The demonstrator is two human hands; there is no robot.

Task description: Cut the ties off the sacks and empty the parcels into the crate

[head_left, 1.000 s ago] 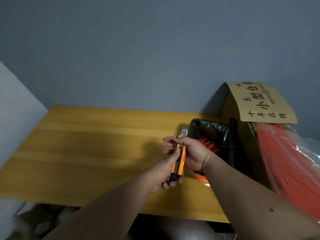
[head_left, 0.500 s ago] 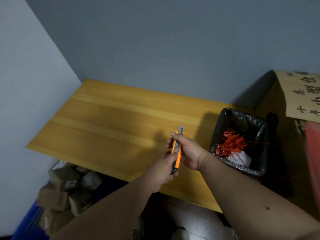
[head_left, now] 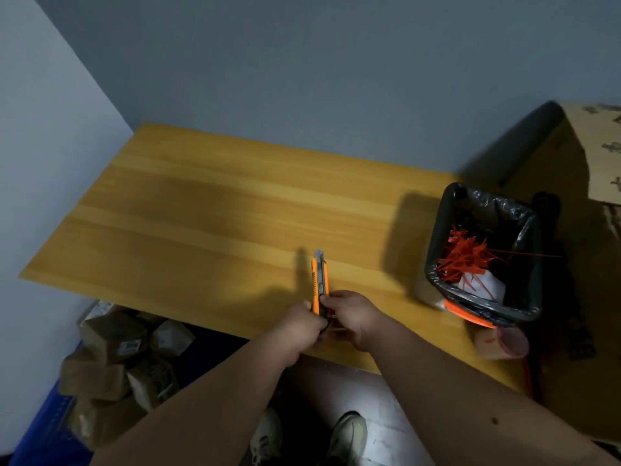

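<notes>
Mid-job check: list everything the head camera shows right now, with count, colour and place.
utility knife: one, orange and black, above the table's near edge, held in both hands
table: one, yellow wood, centre
bin: one, black liner, table's right end
cut ties: a heap, red-orange, inside the bin
tape roll: one, tan, table's near right corner
cardboard box: one, brown, far right
parcels: several, brown, piled on the floor lower left
shoes: two, pale, bottom centre
left hand: grips knife
right hand: grips knife
</notes>
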